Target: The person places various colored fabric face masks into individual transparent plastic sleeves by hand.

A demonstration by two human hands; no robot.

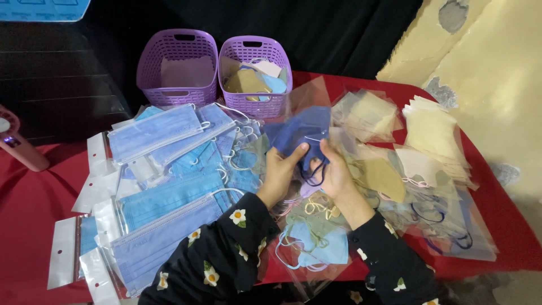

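Both hands hold a dark blue folded face mask (299, 131) inside a clear plastic sleeve (307, 96), lifted a little above the red table (34, 192). My left hand (280, 171) grips its lower left edge, thumb on top. My right hand (337, 169) pinches the lower right edge, where the dark ear loops (314, 174) hang down. Below the hands lie loose light blue (316, 245) and tan masks (385, 178) with pale loops.
Two purple baskets stand at the back: the left basket (148, 70) holds a pale sheet, the right basket (282, 90) holds several coloured masks. Packs of flat blue surgical masks (164, 209) cover the left. Bagged beige masks (432, 133) pile on the right. A pink object (17, 144) lies far left.
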